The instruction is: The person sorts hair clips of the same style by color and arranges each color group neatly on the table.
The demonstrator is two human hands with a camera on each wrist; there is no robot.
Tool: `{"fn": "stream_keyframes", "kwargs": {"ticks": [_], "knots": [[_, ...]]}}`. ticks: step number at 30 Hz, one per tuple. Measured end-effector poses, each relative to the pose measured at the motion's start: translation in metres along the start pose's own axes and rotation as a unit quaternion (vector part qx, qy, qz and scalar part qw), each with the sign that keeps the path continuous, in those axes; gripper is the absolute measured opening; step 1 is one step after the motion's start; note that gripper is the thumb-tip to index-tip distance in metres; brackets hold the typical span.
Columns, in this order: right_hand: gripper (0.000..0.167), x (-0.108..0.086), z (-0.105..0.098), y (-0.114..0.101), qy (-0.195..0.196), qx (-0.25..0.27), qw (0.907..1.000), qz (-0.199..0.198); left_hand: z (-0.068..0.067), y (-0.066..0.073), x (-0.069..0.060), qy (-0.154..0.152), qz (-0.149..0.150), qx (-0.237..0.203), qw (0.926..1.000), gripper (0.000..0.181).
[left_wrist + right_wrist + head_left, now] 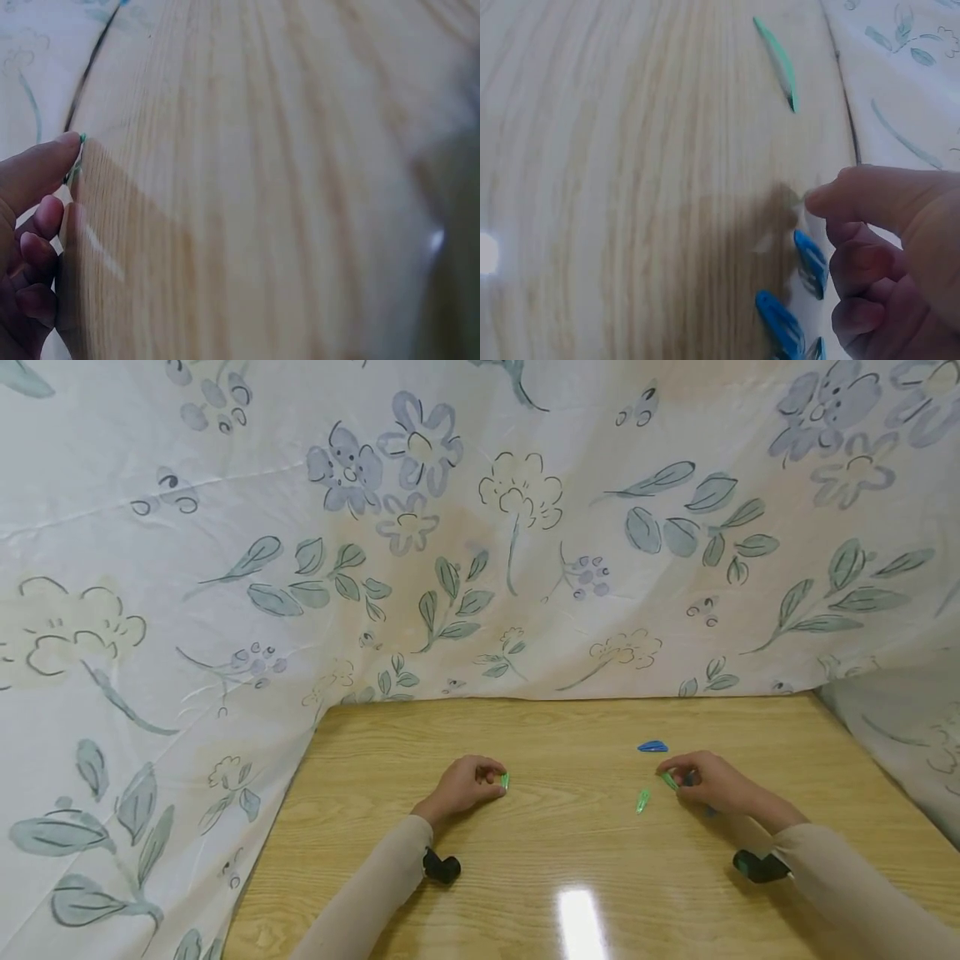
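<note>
Between thumb and fingers, the left hand [468, 785] pinches a green hair clip [505, 782] just over the wooden table. In the left wrist view the tip of that clip [82, 139] shows at the thumb of the left hand [34, 232]. The right hand [712, 783] pinches another green clip [669, 780]; in the right wrist view the fingers of the right hand [885, 247] mostly hide it. A loose green clip [642, 802] lies to the left of the right hand. Beside and beneath the right hand lie several blue clips [811, 262].
One blue clip [652, 747] lies farther back on the table [570, 843]. A floral cloth [525, 543] hangs behind the table's back edge and along the left side, with more cloth at the right. Dark wrist devices are on both sleeves.
</note>
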State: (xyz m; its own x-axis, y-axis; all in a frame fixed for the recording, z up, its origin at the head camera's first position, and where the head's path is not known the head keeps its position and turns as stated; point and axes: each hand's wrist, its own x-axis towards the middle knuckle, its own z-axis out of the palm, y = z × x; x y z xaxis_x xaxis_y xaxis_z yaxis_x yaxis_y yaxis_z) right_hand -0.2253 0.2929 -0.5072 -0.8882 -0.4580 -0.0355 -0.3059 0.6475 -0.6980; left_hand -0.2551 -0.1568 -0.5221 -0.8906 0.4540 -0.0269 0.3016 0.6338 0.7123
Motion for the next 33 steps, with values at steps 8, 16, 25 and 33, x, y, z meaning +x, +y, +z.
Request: {"fn": "stream_keyframes", "kwargs": {"ticks": [8, 16, 25, 33], "knots": [[0.037, 0.002, 0.003, -0.006, 0.04, 0.061, 0.9968, -0.031, 0.001, 0.0, 0.001, 0.002, -0.005, 0.0, 1.0, 0.026], [0.039, 0.008, 0.014, -0.026, 0.06, 0.112, 0.9904, -0.054, 0.0, 0.002, 0.004, 0.001, -0.01, 0.005, 0.9999, 0.026], [0.04, 0.022, 0.041, -0.034, 0.051, 0.212, 0.9726, -0.08, -0.001, 0.0, 0.008, -0.001, -0.009, 0.001, 1.0, 0.027], [0.044, 0.034, 0.062, -0.052, 0.038, 0.257, 0.9634, -0.065, -0.002, 0.0, 0.007, -0.007, -0.008, -0.005, 0.9999, 0.026]]}}
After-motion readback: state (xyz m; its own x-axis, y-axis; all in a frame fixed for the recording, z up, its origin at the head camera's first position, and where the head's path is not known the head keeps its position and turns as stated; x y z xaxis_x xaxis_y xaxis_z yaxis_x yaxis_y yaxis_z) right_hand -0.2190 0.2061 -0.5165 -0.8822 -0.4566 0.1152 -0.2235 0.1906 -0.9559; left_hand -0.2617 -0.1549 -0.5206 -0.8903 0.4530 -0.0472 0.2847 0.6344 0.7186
